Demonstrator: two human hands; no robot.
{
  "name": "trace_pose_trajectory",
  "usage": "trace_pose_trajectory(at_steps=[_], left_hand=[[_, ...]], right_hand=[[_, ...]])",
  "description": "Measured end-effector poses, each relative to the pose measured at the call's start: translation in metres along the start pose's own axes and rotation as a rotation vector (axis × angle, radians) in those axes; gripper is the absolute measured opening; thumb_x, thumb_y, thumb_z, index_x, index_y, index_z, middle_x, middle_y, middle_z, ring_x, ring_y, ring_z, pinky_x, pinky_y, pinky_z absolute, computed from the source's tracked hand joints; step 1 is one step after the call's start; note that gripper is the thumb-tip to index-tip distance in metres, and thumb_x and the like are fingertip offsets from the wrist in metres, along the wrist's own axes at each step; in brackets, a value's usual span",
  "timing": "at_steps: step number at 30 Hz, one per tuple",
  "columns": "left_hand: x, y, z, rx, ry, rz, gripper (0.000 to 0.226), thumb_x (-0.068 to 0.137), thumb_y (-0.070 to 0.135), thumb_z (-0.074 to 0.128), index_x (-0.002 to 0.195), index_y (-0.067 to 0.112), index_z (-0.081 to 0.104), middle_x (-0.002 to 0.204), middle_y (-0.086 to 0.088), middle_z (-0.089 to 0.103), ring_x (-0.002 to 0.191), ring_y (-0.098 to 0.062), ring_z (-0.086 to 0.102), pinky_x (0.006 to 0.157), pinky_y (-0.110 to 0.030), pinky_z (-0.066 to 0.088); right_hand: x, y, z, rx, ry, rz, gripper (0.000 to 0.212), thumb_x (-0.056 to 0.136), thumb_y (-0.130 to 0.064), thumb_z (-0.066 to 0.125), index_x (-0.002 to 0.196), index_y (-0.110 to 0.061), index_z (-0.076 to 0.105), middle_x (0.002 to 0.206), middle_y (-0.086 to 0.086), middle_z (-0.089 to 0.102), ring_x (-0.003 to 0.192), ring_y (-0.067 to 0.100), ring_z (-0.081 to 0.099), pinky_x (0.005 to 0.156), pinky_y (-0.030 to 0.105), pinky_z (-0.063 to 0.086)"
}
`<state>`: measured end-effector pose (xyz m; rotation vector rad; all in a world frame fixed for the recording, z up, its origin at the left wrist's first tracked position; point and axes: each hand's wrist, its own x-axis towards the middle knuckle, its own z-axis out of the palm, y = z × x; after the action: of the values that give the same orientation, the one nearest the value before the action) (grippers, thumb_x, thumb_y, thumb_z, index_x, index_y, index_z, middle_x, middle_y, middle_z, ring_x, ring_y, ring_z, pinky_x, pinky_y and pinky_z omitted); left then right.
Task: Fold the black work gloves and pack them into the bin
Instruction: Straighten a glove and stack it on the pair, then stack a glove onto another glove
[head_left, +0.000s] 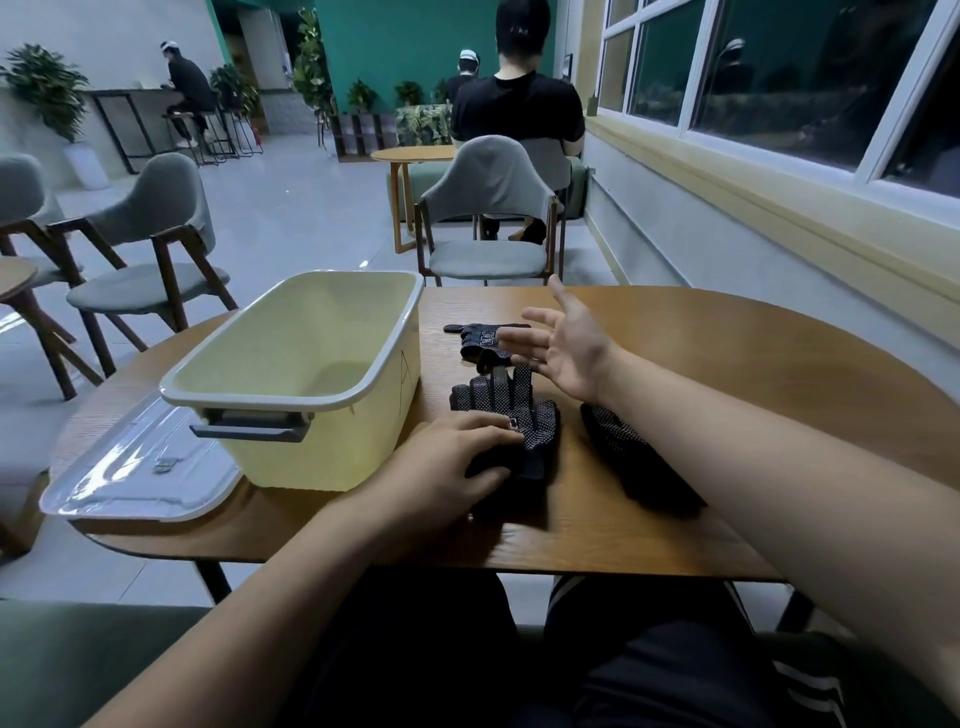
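Left hand (457, 457) lies flat, pressing a black glove (511, 415) to the worktop (727, 364); right hand (566, 345) hovers, fingers spread, empty.

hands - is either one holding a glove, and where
The left hand presses on the cuff end of the middle glove; the right hand is open, holding nothing.

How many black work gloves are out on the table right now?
3. One black dotted glove lies under the left hand, another beneath the right forearm, a third farther back beside the yellow plastic bin. Others may be hidden.
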<state>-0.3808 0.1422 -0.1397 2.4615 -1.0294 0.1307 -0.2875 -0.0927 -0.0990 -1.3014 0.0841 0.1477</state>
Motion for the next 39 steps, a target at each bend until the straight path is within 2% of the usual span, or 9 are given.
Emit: trace_pose_trajectory(at_steps=[3,8,12,14,18,25,29,34,39], left_hand=[[-0.004,-0.002,0.004,-0.018,-0.02,-0.01,0.044,0.1,0.039,0.062,0.143,0.034,0.066,0.153,0.014,0.057,0.142,-0.004,0.049,0.121,-0.021,0.034],[-0.012,-0.006,0.011,-0.083,-0.01,-0.019,0.046,0.103,0.04,0.055,0.148,0.037,0.061,0.16,0.017,0.049,0.15,0.003,0.036,0.125,-0.02,0.026],[-0.022,-0.003,0.009,-0.215,0.088,-0.008,0.037,0.105,0.035,0.064,0.141,0.036,0.066,0.155,0.021,0.05,0.146,0.007,0.04,0.122,-0.027,0.036],[-0.026,0.0,0.007,-0.285,0.137,-0.024,0.034,0.105,0.036,0.066,0.138,0.034,0.068,0.152,0.022,0.051,0.145,0.004,0.042,0.115,-0.03,0.045],[-0.03,0.004,0.005,-0.32,0.191,-0.041,0.03,0.106,0.038,0.062,0.135,0.034,0.07,0.145,0.022,0.055,0.141,-0.001,0.048,0.11,-0.031,0.047],[-0.031,0.005,0.004,-0.423,0.249,-0.108,0.024,0.107,0.035,0.061,0.128,0.03,0.071,0.132,0.017,0.062,0.129,-0.009,0.06,0.1,-0.035,0.057],[-0.031,0.004,0.005,-0.42,0.266,-0.112,0.024,0.107,0.035,0.061,0.127,0.028,0.072,0.13,0.017,0.063,0.128,-0.009,0.061,0.099,-0.033,0.057],[-0.031,0.003,0.005,-0.427,0.272,-0.113,0.023,0.106,0.037,0.062,0.125,0.028,0.073,0.128,0.016,0.063,0.128,-0.011,0.061,0.099,-0.036,0.058],[-0.031,0.004,0.005,-0.444,0.277,-0.119,0.022,0.107,0.036,0.061,0.123,0.027,0.073,0.125,0.015,0.064,0.126,-0.012,0.062,0.099,-0.033,0.057]], right_hand=[[-0.001,-0.004,-0.006,-0.05,0.026,-0.022,0.077,0.102,-0.073,0.039,0.148,-0.012,0.049,0.122,0.015,0.077,0.121,0.031,0.071,0.099,0.039,0.054],[0.001,-0.006,-0.007,-0.297,0.1,-0.086,0.058,0.109,-0.06,0.039,0.133,-0.011,0.059,0.118,0.014,0.077,0.111,0.027,0.073,0.096,0.041,0.052],[0.002,-0.004,-0.009,-0.718,0.17,-0.248,0.02,0.107,-0.028,0.06,0.117,-0.012,0.069,0.105,0.004,0.077,0.092,0.012,0.07,0.082,0.023,0.051],[0.006,-0.002,-0.012,-0.933,0.191,-0.301,0.014,0.102,-0.019,0.067,0.113,-0.016,0.073,0.099,-0.002,0.073,0.091,0.012,0.067,0.076,0.018,0.048],[0.01,0.003,-0.013,-1.162,0.182,-0.337,0.02,0.098,-0.015,0.067,0.114,-0.019,0.077,0.112,-0.001,0.077,0.106,0.017,0.07,0.096,0.028,0.052],[0.017,0.01,-0.005,-1.341,0.1,-0.354,0.034,0.1,-0.008,0.063,0.133,-0.015,0.07,0.131,0.006,0.072,0.122,0.021,0.066,0.097,0.019,0.041],[0.03,0.013,0.0,-1.419,0.101,-0.344,0.041,0.096,-0.007,0.063,0.135,-0.017,0.068,0.135,0.01,0.07,0.126,0.028,0.064,0.103,0.032,0.049],[0.032,0.014,-0.002,-1.713,0.07,-0.283,0.044,0.096,-0.025,0.067,0.139,-0.028,0.061,0.134,0.006,0.067,0.121,0.035,0.064,0.097,0.041,0.054],[0.033,0.013,-0.01,-1.865,0.083,-0.41,0.041,0.087,-0.014,0.062,0.126,-0.027,0.068,0.124,0.002,0.069,0.113,0.034,0.063,0.092,0.042,0.053]])
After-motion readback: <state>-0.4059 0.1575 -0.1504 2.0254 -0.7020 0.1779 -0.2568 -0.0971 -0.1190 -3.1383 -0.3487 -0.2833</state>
